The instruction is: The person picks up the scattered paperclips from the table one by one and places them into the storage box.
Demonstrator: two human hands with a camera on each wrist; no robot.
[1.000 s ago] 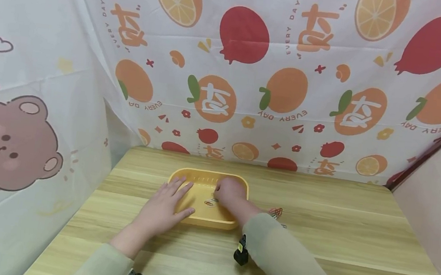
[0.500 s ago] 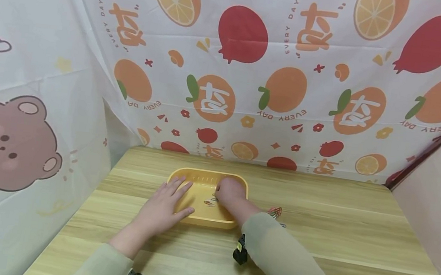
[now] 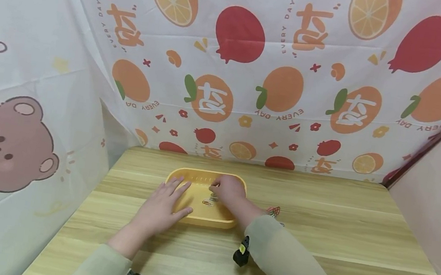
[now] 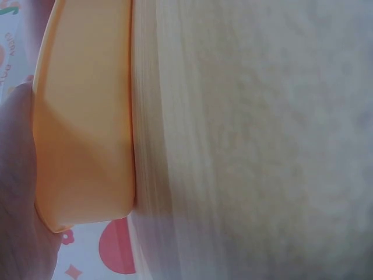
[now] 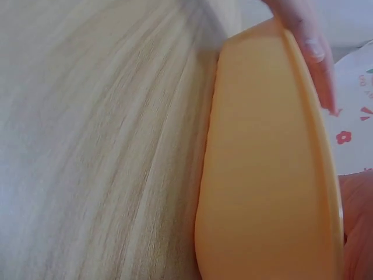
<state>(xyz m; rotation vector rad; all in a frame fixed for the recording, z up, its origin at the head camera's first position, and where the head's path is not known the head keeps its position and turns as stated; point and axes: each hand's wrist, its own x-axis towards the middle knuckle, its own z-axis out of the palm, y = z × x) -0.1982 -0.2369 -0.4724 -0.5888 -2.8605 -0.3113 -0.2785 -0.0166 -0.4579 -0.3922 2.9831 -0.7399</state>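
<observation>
A shallow yellow plastic tray (image 3: 193, 220) sits on the wooden table in the head view. My left hand (image 3: 160, 208) rests spread over its left side, with the thumb near the front rim. Inside the tray lie several small paper clips (image 3: 208, 201). My right hand (image 3: 230, 191) reaches over the right side, fingers curled and thumb and fingertips together just above the clips. They seem to pinch a tiny reddish paper clip, largely hidden by the fingers. The right wrist view shows the tray's outer wall (image 5: 262, 157) and the left fingers (image 5: 315, 49) at the far rim.
A small pile of coloured paper clips (image 3: 273, 211) lies on the table just right of the tray, partly hidden by the right forearm. The wooden table (image 3: 358, 228) meets a fruit-printed cloth (image 3: 280, 90) at its back edge. Cloth walls stand at both sides.
My right hand has shifted slightly left and up, and its fingertips now show above the clips. The left hand stays in place on the tray. The head view has moved a little.
</observation>
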